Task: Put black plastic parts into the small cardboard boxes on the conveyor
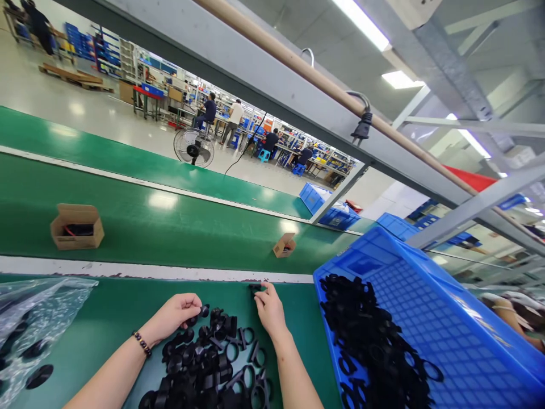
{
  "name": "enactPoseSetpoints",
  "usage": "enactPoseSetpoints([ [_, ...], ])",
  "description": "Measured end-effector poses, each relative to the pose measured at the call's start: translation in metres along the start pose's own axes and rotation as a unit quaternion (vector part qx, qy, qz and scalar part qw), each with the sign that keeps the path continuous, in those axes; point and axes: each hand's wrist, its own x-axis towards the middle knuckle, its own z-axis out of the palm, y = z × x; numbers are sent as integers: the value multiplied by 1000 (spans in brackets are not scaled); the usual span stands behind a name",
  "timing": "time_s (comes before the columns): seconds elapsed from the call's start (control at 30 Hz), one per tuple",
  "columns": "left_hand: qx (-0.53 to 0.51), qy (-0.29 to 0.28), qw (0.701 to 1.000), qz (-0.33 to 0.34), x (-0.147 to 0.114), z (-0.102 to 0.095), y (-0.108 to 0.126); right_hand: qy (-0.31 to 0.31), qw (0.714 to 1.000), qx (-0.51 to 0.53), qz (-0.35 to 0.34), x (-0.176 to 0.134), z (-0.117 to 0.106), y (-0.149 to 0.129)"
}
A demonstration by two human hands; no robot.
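Note:
My left hand [181, 313], with a beaded bracelet at the wrist, pinches a small round black plastic part [204, 311] above the left side of a pile. Farther right, my right hand [269, 307] holds a black plastic part [255, 288] between thumb and fingers, close to the white strip; its exact shape is partly hidden. Between and below both hands lies a heap of black plastic parts [204, 363], some knob-like and others ring-shaped with short stems. The heap rests on the green work surface [123, 307].
A blue crate [451, 318] of black ring parts stands at the right. At left lies a clear plastic bag [46, 307] beside a black disc [40, 376]. Two small cardboard boxes [79, 236] sit on the green belt beyond the white strip [140, 269]. A metal beam [272, 68] crosses overhead.

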Motion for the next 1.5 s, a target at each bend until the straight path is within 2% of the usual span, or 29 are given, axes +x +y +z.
enactPoseSetpoints([
  [0.17, 56, 13, 997, 49, 0, 2, 2, 133, 990, -53, 1, 54, -19, 54],
  [0.23, 63, 14, 996, 55, 0, 3, 2, 160, 982, -96, 12, 84, -28, 77],
  [0.3, 49, 2, 998, 39, 0, 4, 2, 140, 977, -161, 29, 111, -34, 94],
  [0.4, 38, -9, 999, 36, 3, 4, -3, 54, 964, -260, 29, 142, -32, 104],
  [0.47, 55, 0, 997, 50, 4, 3, -5, 10, 958, -288, 9, 156, -26, 103],
  [0.7, 99, 15, 993, 61, 5, -1, -4, -75, 948, -306, -50, 180, -13, 99],
  [0.97, 111, 12, 993, 43, 5, 2, -1, -71, 942, -311, -104, 183, -12, 76],
  [1.17, 110, 14, 993, 44, 5, 0, -1, -136, 932, -290, -168, 185, -5, 67],
  [1.33, 112, 17, 993, 43, 5, 1, 0, -166, 931, -281, -165, 186, 8, 56],
  [1.5, 83, 24, 995, 42, 5, 1, -2, -150, 942, -268, -134, 186, 14, 34],
])
